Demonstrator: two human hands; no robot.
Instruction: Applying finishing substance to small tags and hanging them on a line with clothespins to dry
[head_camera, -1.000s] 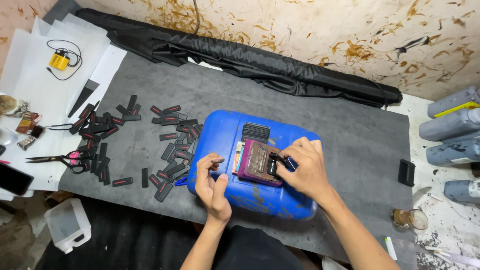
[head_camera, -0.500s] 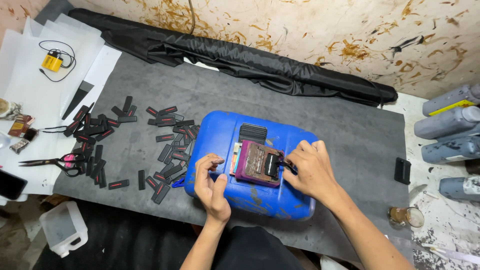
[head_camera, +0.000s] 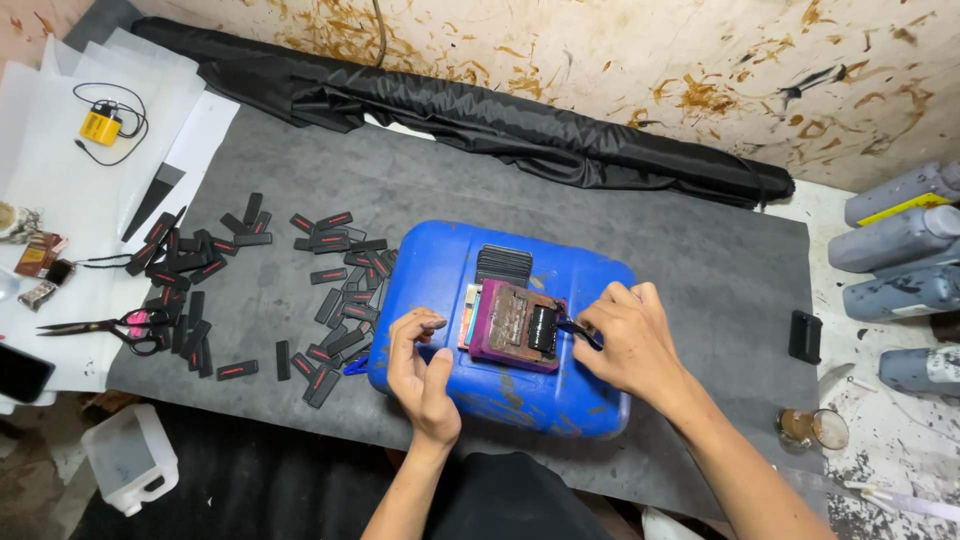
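- Grey mat (head_camera: 620, 210) on a paint-stained floor; scissors (head_camera: 110, 325) far left, black tabs (head_camera: 330, 300) scattered beside them.
- Left hand (head_camera: 425, 375) — loosely curled on the blue jerrycan (head_camera: 500, 390), apparently pinching one small tab, hard to confirm.
- Maroon mould block (head_camera: 515, 325) sits on the can's top.
- Right hand (head_camera: 630, 340) clenched on a thin dark tool (head_camera: 575, 330) at the block's right edge — brace the block, lever gently.
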